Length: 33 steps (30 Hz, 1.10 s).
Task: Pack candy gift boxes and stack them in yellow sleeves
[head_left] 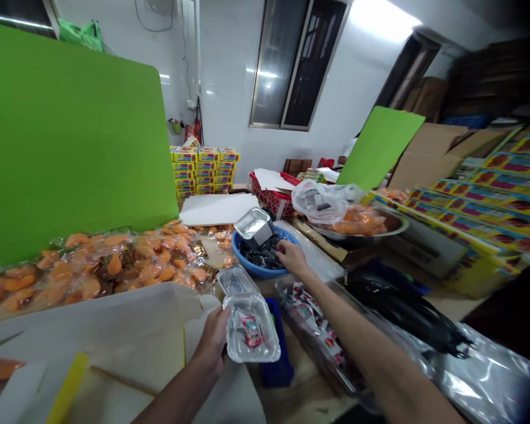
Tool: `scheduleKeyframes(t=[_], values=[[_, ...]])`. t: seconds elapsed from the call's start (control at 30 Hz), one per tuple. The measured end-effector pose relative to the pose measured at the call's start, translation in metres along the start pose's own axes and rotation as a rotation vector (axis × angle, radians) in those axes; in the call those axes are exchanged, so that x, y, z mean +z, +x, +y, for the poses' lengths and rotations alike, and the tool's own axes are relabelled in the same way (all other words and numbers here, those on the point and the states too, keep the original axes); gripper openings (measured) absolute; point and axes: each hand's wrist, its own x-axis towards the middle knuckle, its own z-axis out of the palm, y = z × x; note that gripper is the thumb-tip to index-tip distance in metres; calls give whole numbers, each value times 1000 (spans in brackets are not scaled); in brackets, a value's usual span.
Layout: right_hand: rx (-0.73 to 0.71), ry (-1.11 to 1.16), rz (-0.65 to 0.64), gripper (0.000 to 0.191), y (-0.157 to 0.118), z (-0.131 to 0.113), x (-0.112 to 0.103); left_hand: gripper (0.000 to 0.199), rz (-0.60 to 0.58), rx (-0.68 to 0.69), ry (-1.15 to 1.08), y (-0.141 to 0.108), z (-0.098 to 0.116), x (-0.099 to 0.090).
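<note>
My left hand grips the near-left rim of a foil tray. Inside that tray lies a small red printed packet. Another foil tray sits just beyond it. My right hand reaches over the rim of a blue bowl, fingers pinched together at the dark plastic packets in it. What the fingertips hold is hidden. A stack of foil trays rests on the bowl's far side. Under my right forearm stands a clear plastic bin of red and white packets.
Bagged orange pieces are heaped at left before a green board. A metal basin and yellow printed boxes stand at right. A dark blue container lies by the tray. An open carton fills the lower left.
</note>
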Motion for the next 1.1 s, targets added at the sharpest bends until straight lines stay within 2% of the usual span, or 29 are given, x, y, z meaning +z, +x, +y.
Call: scheduleKeyframes(t=[0.1,0.23,0.33,0.37,0.5,0.6,0.67,0.73,0.8,0.87,0.93,1.0,1.03,1.1], values=[[-23,162,1,19,-32,-16,-11,34,-4,5,-29,-4,0,-1],[-133,465,-210,31,-101,-49,-16,37,-5,6,-49,-21,3,-2],[-123,405,-181,29,-154,-69,-14,38,7,38,-81,-45,7,-8],[-91,397,-213,28,-168,-75,-13,38,15,52,-84,-55,9,-12],[27,651,-598,26,-206,-103,4,40,21,57,-20,-100,18,-41],[23,763,-743,26,-217,-137,29,40,42,171,127,-132,28,-81],[-11,783,-773,24,-219,-165,49,38,123,304,296,-148,38,-121],[-60,790,-775,20,-219,-191,71,33,278,412,503,-157,52,-170],[-108,768,-774,17,-217,-211,94,26,509,490,731,-158,71,-225],[-155,718,-749,13,-215,-224,116,22,762,503,940,-154,95,-278],[-209,615,-684,11,-215,-230,135,19,876,474,996,-145,119,-321],[-271,481,-622,10,-216,-233,147,16,898,451,995,-134,140,-348],[-302,423,-598,12,-219,-233,151,15,889,448,993,-128,149,-355],[-357,361,-565,20,-224,-233,151,16,837,456,979,-115,159,-356]])
